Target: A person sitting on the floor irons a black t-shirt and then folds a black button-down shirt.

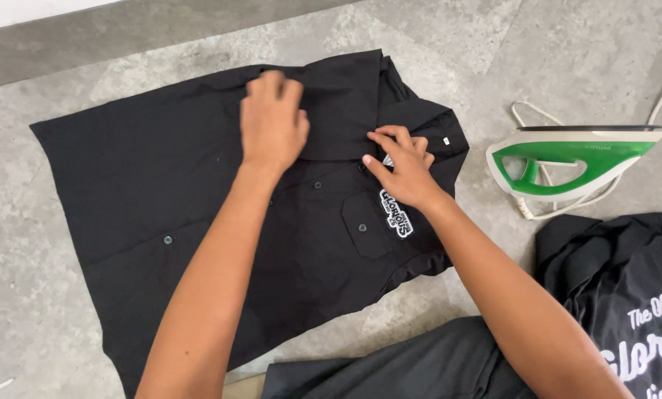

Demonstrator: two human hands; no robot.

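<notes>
On the grey concrete floor point(21, 295), spread front-up over most of the view: a black shirt point(153, 177), hem to the near left, collar point(419, 111) to the far right. Lay flat but for a sleeve or side panel folded in over the chest at the far edge.

At the near right, heaped and creased: a second dark garment point(626, 281) with white lettering. Beside it at the near centre, more dark cloth point(390, 362), kind not clear.

To the right of the collar, well apart from the shirt: a green-and-white iron point(574, 159), tipped on its side, its pale cord point(530, 118) looped behind.

Reached in from the near edge on bare forearms, both hands on the upper chest. Left hand point(272, 125): laid palm-down on the folded-in panel, fingers together and extended, gripping nothing, somewhat blurred. Right hand point(405, 166): set just beside the collar at the button front, fingers bent and drawn narrow onto the cloth. Could not be told whether a fold was pinched between them or merely pressed.

Below the right hand, a buttoned chest pocket point(364, 229) and a white embroidered patch point(397, 214). Farther left, one small button point(167, 239) on the front.

Judged as a step of arranging and flattening the shirt's top, folded part held down on one side, front edge lined up on the other. Any further move there would have called for keeping the held fold pinned and the collar square.
</notes>
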